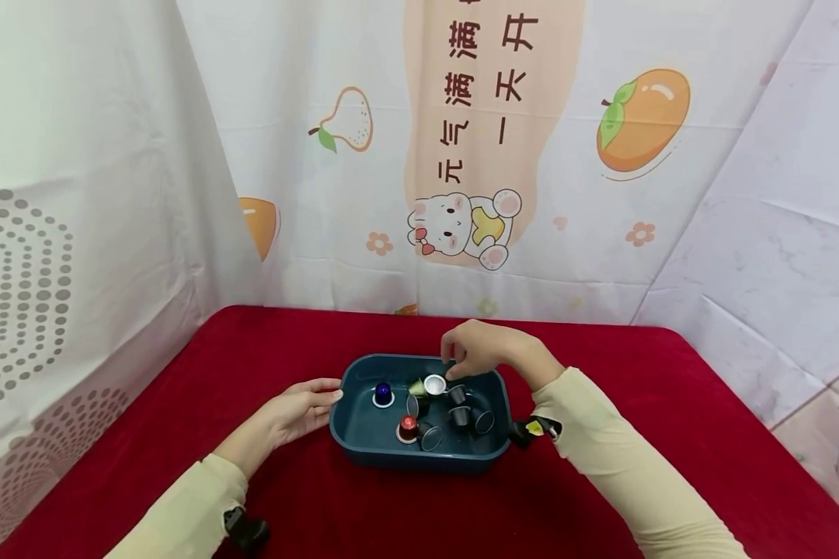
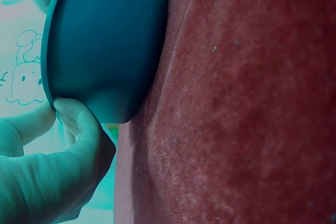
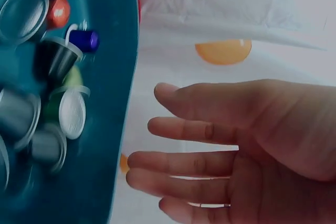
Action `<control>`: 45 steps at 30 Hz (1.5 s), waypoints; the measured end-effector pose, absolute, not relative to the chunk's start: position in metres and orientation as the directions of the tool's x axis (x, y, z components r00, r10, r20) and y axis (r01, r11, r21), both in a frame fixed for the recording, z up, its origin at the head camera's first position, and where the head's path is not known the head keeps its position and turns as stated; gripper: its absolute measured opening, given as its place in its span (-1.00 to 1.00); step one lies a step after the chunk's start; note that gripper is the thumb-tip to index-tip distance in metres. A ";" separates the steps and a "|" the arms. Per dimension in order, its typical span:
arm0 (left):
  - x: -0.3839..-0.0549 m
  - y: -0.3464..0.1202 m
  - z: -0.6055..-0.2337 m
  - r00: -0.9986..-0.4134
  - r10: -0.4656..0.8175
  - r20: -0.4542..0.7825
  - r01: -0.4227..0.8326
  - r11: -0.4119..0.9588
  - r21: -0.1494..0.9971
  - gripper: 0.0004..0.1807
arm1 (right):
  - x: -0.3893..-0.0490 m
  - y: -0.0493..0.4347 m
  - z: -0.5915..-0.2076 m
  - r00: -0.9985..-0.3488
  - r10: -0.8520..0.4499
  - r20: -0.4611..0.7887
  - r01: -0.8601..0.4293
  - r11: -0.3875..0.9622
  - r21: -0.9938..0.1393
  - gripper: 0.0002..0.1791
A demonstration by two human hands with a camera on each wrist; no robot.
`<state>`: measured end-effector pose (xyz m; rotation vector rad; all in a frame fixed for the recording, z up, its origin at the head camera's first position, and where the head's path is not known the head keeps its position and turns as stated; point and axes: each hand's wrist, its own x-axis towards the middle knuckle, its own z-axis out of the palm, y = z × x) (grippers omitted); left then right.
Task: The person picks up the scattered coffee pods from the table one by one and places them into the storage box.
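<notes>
A dark blue plastic basin (image 1: 419, 460) holds several coffee capsules. A blue capsule (image 1: 383, 394) stands apart on the basin's left side, and a red capsule (image 1: 409, 427) is near the front. Dark capsules (image 1: 460, 417) lie jumbled at the right, beside a green capsule (image 1: 417, 387) and a capsule with a pale foil lid (image 1: 434, 384). My left hand (image 1: 304, 407) pinches the basin's left rim between thumb and fingers, as the left wrist view confirms. Over the far right rim hovers my right hand (image 1: 481, 345); in the right wrist view its fingers (image 3: 184, 163) are extended and hold nothing.
The basin stands on a table with a red cloth (image 1: 294, 497). Behind it hangs a white printed curtain (image 1: 377, 186), with more white sheets on both sides. A black strap device (image 1: 246, 530) sits on the left wrist, another (image 1: 524, 432) on the right.
</notes>
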<state>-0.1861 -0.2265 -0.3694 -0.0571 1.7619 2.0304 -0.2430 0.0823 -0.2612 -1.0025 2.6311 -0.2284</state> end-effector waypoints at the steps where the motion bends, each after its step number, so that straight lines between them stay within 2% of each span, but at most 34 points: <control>1: -0.186 -0.226 -0.369 -0.899 0.303 -0.317 -0.356 -0.084 0.931 -0.32 | -0.244 0.087 -0.261 -0.705 -0.671 -0.232 -0.621 0.741 -0.256 -0.71; 10: -0.186 -0.226 -0.370 -0.902 0.304 -0.307 -0.347 -0.086 0.934 -0.32 | -0.255 0.134 -0.279 -0.750 -0.657 -0.079 -0.601 0.726 -0.332 -0.75; 16: -0.185 -0.226 -0.370 -0.903 0.301 -0.308 -0.347 -0.086 0.934 -0.33 | -0.262 0.162 -0.295 -0.799 -0.599 -0.061 -0.541 0.759 -0.363 -0.73; 30: -0.184 -0.226 -0.371 -0.902 0.311 -0.300 -0.344 -0.096 0.934 -0.35 | -0.280 0.193 -0.316 -0.890 -0.451 -0.068 -0.421 0.868 -0.263 -0.74; 34: -0.183 -0.226 -0.373 -0.900 0.316 -0.299 -0.345 -0.100 0.933 -0.36 | -0.286 0.201 -0.323 -0.892 -0.448 -0.058 -0.427 0.878 -0.215 -0.72; 45: -0.184 -0.226 -0.373 -0.904 0.313 -0.290 -0.329 -0.079 0.941 -0.38 | -0.292 0.210 -0.342 -0.906 -0.424 0.006 -0.415 0.884 -0.215 -0.70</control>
